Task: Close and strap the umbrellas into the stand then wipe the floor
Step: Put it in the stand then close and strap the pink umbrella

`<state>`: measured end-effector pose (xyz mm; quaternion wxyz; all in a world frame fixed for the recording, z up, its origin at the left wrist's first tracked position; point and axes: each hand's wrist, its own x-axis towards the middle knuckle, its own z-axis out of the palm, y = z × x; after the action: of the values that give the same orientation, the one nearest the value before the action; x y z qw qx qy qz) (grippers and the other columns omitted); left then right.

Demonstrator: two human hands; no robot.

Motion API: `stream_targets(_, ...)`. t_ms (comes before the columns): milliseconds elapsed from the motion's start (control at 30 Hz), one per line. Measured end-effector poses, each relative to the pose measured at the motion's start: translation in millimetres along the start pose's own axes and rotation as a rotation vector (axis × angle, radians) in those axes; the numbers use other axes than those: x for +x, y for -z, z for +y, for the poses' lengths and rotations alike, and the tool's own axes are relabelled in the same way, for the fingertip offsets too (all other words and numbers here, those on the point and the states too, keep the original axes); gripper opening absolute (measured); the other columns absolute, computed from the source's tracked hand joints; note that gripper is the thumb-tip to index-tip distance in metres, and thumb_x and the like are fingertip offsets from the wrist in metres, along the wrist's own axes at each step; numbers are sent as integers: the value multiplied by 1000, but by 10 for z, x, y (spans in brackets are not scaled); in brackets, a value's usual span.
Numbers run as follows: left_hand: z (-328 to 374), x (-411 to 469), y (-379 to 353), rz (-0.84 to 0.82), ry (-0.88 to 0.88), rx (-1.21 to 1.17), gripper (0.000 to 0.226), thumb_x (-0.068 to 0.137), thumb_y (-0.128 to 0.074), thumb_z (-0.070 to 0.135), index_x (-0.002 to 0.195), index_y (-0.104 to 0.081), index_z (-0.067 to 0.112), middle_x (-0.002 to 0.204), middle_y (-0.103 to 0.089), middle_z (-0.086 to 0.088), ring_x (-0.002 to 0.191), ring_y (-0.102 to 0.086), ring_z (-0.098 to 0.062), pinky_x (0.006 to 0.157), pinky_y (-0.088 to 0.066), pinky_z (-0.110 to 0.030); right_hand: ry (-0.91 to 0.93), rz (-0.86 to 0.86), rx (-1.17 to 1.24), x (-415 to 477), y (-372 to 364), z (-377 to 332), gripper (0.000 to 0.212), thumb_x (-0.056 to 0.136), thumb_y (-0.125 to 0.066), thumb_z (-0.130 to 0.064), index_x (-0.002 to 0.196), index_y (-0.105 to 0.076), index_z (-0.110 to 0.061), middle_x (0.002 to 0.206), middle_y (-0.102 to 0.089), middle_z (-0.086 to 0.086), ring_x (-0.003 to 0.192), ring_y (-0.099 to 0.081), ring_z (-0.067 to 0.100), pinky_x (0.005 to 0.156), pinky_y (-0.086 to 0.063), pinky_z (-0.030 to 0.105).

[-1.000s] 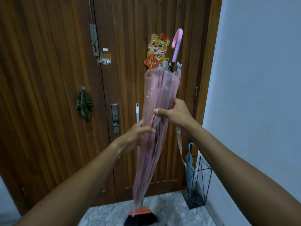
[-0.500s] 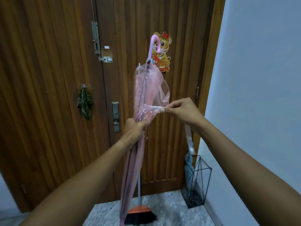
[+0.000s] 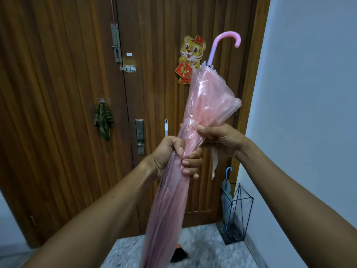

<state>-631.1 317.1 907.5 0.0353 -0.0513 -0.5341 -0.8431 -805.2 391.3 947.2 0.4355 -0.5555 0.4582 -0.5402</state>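
- Two hands hold one closed umbrella of translucent pink plastic (image 3: pixel 209 97) in front of you. Its curved pink hook handle (image 3: pixel 229 36) is uppermost and leans right, and its lower end runs out of view at the bottom edge.
- Your left hand (image 3: pixel 173 157) is wrapped round the gathered canopy at mid-length, with the fingers and thumb curled tight about it.
- Your right hand (image 3: pixel 222 138), just above and to the right, grips the bunched plastic with the thumb pressed on the front. Above this grip the canopy flares loose.
- A pale narrow strip (image 3: pixel 214 161), possibly the closing strap, hangs below your right hand. Its attachment is hidden.
- The black wire-frame umbrella stand (image 3: pixel 240 207) sits on the mottled grey stone floor (image 3: pixel 204 246) in the right corner, between the brown slatted wooden door (image 3: pixel 58 93) and the pale blue-grey wall (image 3: pixel 309 93). It is well apart from the pink umbrella.
- A folded bluish umbrella with a blue hook handle (image 3: pixel 225 192) stands upright in the stand.
- On the door are a cartoon tiger sticker (image 3: pixel 192 53) and a green checked cloth on a hook (image 3: pixel 104 122).
- A broom with dark bristles (image 3: pixel 179 255) rests on the floor, largely hidden behind the pink canopy.
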Motion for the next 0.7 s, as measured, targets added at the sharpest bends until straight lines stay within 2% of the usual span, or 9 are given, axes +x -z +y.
stream_targets(67,11,-62,36,71,29,100,38,66,-49,9,98,-55,-10,74,-61,-19,76,-64,-36,95,-46,-52,27,29,-42,16,-19,-17,41,72,-77,-21,111,-64,-19,103,-74,1,102,-71,19,91,-57,35)
stream_targets(133,17,-117,112,267,47,209,57,72,-52,11,123,-50,-14,94,-65,-24,94,-62,-39,101,-43,-56,73,99,-158,65,-26,1,42,70,-83,-22,109,-66,-22,103,-75,-2,104,-71,20,91,-57,35)
stream_targets(200,-5,-124,207,540,3,353,66,73,-63,21,134,-51,-1,106,-66,-19,104,-60,-34,103,-43,-53,110,206,-276,119,-22,49,41,74,-85,-20,111,-66,-19,105,-74,-2,100,-72,16,91,-59,35)
stream_targets(267,-55,-60,177,687,-65,523,78,69,-76,34,141,-48,19,125,-62,-10,117,-58,-27,105,-43,-50,116,327,-359,179,-35,119,49,74,-87,-23,116,-67,-9,107,-74,1,98,-73,16,91,-60,38)
stream_targets(333,-148,83,93,824,-117,705,87,66,-86,30,142,-44,25,135,-58,1,123,-55,-18,102,-46,-38,120,378,-419,230,-103,183,55,69,-90,-32,114,-69,-8,103,-75,2,94,-74,16,86,-62,40)
stream_targets(433,-254,228,33,1128,-225,793,47,72,-80,9,114,-62,18,102,-69,2,93,-66,-14,73,-52,-23,132,358,-599,267,-203,151,55,68,-88,-47,104,-69,-9,93,-74,-1,84,-73,12,74,-63,32)
stream_targets(533,-206,171,9,1278,-204,840,7,75,-64,4,80,-61,8,65,-54,0,57,-52,-14,49,-41,-23,88,275,-756,210,-189,-5,40,77,-79,-53,86,-68,-15,80,-70,-2,77,-71,10,64,-54,23)
stream_targets(600,-150,122,16,1280,-197,809,5,73,-58,1,75,-56,5,60,-47,-1,54,-46,-13,46,-38,-21,48,248,-712,165,-133,-67,38,82,-77,-46,71,-70,-11,72,-71,1,77,-72,12,73,-56,27)
stream_targets(700,-82,59,-30,1185,-202,727,13,65,-51,-5,59,-54,7,51,-45,0,45,-44,-12,45,-39,-22,108,235,-621,119,-75,-81,38,88,-75,-34,70,-71,0,65,-70,3,78,-73,10,86,-53,27)
